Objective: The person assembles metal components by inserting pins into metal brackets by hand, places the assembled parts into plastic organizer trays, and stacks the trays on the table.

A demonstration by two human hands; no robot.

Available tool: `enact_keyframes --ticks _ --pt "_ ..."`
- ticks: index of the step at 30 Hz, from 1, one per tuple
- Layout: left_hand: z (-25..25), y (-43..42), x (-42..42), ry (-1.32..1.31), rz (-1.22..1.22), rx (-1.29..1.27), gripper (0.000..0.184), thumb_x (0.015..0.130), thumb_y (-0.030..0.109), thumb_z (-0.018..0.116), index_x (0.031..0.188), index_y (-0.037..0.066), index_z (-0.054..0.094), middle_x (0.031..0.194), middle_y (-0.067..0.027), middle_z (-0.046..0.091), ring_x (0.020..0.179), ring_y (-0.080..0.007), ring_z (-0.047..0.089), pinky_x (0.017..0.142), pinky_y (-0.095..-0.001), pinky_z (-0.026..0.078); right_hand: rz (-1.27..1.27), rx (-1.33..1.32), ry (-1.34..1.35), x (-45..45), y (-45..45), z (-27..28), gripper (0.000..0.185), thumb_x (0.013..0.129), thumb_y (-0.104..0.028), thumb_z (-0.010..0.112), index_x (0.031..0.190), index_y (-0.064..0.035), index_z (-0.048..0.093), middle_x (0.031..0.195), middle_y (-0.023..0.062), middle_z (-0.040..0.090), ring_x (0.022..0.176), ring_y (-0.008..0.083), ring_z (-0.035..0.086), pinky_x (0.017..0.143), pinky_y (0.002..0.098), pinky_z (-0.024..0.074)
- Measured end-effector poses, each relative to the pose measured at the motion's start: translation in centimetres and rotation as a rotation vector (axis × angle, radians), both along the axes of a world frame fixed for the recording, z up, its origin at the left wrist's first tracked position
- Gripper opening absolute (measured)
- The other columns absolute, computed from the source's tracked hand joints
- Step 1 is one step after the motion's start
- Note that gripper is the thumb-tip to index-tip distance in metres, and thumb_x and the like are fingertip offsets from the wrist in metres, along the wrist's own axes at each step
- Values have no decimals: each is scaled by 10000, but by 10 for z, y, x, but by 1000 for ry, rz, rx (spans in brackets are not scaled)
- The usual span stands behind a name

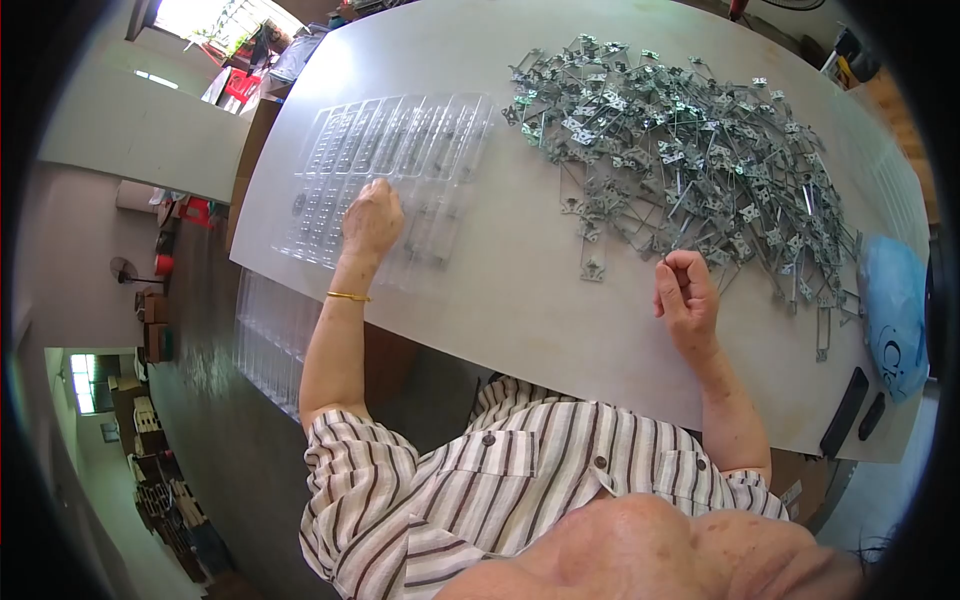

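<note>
A clear plastic blister tray (470, 190) with rows of long compartments lies on the left of the table. Over its middle is my left hand (373, 218), fingers curled together; what they hold, if anything, is hidden. A big tangled heap of small silvery metal brackets (680, 140), with thin rods between flat plates, covers the table's right half. My right hand (688, 297) is closed at the heap's near edge, thumb against curled fingers. Anything in that pinch is too small to make out. One loose bracket (592, 270) lies just left of that hand.
A blue plastic bag (893, 315) sits at the table's right edge, near two black objects (846, 412). More clear trays (268, 340) are stacked below the table's left edge. The pale table (520, 310) ends just in front of my striped shirt.
</note>
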State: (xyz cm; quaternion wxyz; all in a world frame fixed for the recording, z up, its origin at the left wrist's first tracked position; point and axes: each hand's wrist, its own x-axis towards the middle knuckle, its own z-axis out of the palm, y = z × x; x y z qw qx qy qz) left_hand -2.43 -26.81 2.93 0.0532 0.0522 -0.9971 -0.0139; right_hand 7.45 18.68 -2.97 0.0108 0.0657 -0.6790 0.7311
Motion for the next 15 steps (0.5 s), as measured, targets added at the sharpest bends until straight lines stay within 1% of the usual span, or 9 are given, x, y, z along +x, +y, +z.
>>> enact_keyframes --ticks 15 --pt "-2 14 -2 -48 27 8 272 992 245 523 1040 -3 624 1110 -226 688 1032 -434 682 895 -529 532 -7 24 -2 -1 0 -1 80 1055 -118 611 1063 -69 549 752 -38 570 603 17 517 517 181 423"
